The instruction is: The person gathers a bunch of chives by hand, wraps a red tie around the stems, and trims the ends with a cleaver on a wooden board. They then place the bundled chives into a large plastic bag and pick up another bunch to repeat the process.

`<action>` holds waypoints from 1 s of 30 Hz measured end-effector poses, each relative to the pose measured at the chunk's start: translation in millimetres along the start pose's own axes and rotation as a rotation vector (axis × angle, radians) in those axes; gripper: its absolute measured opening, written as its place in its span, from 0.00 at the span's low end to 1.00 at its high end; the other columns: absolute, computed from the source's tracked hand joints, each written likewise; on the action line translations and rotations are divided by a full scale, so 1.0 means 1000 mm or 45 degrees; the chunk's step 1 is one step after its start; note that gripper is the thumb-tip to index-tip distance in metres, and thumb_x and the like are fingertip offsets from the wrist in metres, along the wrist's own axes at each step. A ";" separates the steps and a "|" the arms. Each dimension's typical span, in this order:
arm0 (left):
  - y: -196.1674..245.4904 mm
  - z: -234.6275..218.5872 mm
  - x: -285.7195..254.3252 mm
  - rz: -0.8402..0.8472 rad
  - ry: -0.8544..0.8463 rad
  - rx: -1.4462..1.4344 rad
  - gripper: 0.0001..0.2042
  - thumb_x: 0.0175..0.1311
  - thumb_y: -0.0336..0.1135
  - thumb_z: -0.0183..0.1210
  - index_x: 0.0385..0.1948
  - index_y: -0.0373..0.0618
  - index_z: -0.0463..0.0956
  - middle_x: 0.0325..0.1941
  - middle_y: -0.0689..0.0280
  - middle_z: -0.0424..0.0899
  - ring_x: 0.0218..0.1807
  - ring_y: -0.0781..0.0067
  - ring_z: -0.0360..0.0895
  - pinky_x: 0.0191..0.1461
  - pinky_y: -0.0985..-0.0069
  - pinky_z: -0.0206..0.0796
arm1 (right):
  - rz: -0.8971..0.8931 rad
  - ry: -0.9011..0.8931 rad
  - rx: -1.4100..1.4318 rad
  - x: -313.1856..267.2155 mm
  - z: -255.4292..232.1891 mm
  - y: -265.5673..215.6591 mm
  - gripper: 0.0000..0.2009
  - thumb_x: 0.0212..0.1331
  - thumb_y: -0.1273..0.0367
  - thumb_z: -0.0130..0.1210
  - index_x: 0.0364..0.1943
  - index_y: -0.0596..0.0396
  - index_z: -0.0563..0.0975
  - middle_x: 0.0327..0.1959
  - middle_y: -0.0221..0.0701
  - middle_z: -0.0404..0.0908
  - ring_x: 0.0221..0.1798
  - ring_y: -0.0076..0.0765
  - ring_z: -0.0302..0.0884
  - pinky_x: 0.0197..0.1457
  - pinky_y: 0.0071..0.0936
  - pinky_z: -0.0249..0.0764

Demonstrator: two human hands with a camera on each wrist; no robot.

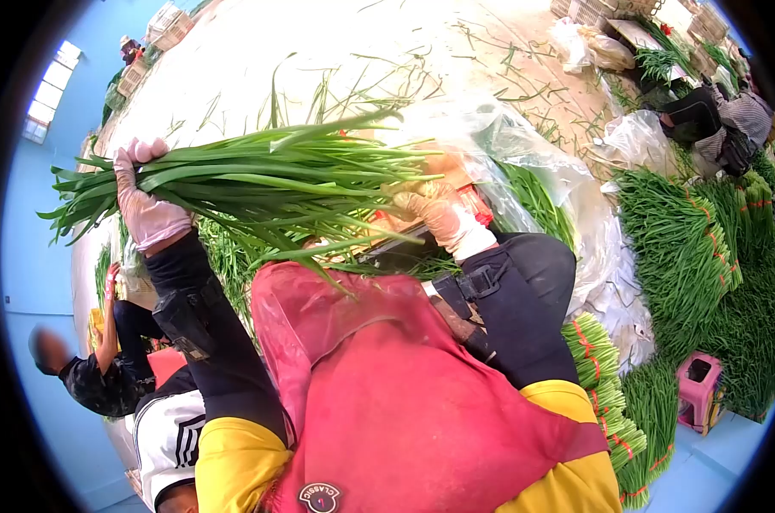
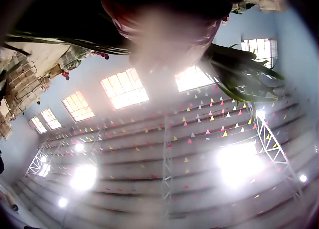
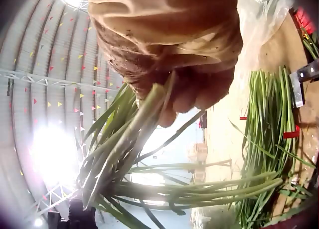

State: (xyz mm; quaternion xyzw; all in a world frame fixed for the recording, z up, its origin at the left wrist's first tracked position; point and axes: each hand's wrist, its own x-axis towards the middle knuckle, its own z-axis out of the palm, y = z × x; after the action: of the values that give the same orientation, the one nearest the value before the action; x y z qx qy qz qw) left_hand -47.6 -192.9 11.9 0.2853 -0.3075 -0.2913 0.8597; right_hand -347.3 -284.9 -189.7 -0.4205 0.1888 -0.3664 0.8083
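My gloved left hand (image 1: 154,205) grips a big bunch of garlic chives (image 1: 276,167) near its leafy end and holds it up at the left. The stem ends point right, toward my gloved right hand (image 1: 446,221). In the right wrist view that hand's fingers curl around a few chive stalks (image 3: 132,132), whose cut ends stick out by the fingers. Below it, another bunch of chives (image 3: 264,134) lies on a wooden board (image 3: 281,44) beside a knife (image 3: 306,74). The left wrist view shows the left hand (image 2: 164,39) blurred, with leaves (image 2: 244,74) beyond it.
Clear plastic sheeting (image 1: 524,137) covers more chives at my right. Tied bundles (image 1: 597,359) stand by my right leg, with bigger piles (image 1: 669,231) farther out. A pink stool (image 1: 699,385) stands there too. One person (image 1: 105,368) sits at the left, another (image 1: 721,120) at the far right.
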 end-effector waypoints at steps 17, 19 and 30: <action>0.003 -0.005 0.002 -0.030 0.056 -0.122 0.09 0.63 0.36 0.56 0.33 0.39 0.74 0.25 0.67 0.76 0.33 0.69 0.75 0.44 0.72 0.73 | 0.203 0.027 -0.911 -0.026 -0.060 0.015 0.15 0.54 0.68 0.56 0.47 0.56 0.76 0.27 0.28 0.79 0.28 0.21 0.71 0.31 0.22 0.67; 0.002 -0.004 -0.001 -0.002 0.085 -0.060 0.09 0.63 0.36 0.56 0.33 0.39 0.73 0.25 0.67 0.75 0.32 0.69 0.75 0.44 0.72 0.73 | 0.119 -0.035 -0.122 -0.020 -0.040 -0.004 0.18 0.53 0.71 0.56 0.51 0.57 0.74 0.36 0.29 0.80 0.32 0.22 0.72 0.34 0.18 0.68; -0.001 0.002 -0.005 -0.057 0.126 -0.075 0.09 0.64 0.36 0.55 0.33 0.39 0.73 0.25 0.67 0.75 0.30 0.68 0.73 0.44 0.69 0.73 | 0.128 -0.031 -0.253 -0.017 -0.015 -0.011 0.15 0.53 0.73 0.58 0.46 0.61 0.78 0.39 0.33 0.82 0.42 0.27 0.78 0.46 0.24 0.73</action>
State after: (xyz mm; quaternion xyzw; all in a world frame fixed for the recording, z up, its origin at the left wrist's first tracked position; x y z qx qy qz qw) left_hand -52.4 -190.8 11.4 0.2807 -0.2496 -0.3050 0.8752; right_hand -372.6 -284.8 -189.5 -0.4930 0.2350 -0.2999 0.7822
